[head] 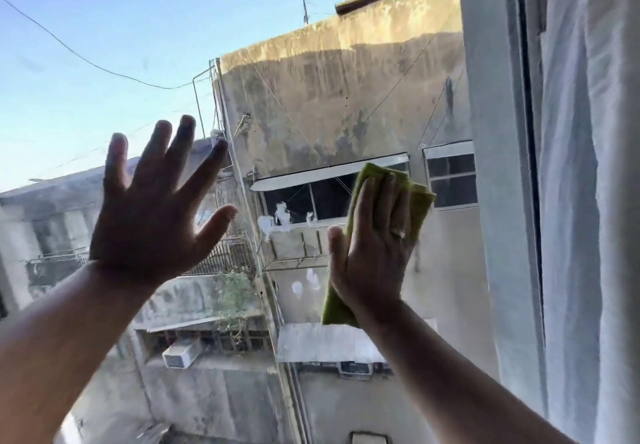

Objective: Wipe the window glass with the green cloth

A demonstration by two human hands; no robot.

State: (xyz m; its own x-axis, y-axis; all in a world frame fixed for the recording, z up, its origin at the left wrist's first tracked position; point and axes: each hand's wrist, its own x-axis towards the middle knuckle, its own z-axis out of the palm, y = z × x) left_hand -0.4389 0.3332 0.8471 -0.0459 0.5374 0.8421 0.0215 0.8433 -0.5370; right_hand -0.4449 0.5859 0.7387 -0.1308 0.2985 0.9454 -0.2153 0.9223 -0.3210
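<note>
The window glass fills most of the view, with sky and grey buildings behind it. A folded green cloth lies flat against the pane at the centre right. My right hand presses it there with the palm and straight fingers; a ring shows on one finger. White smears sit on the glass just left of the cloth, and more smears lie lower down. My left hand is spread flat on the pane to the left, fingers apart and holding nothing.
The window frame runs down the right side, close to the cloth. A pale curtain hangs beyond it at the far right edge.
</note>
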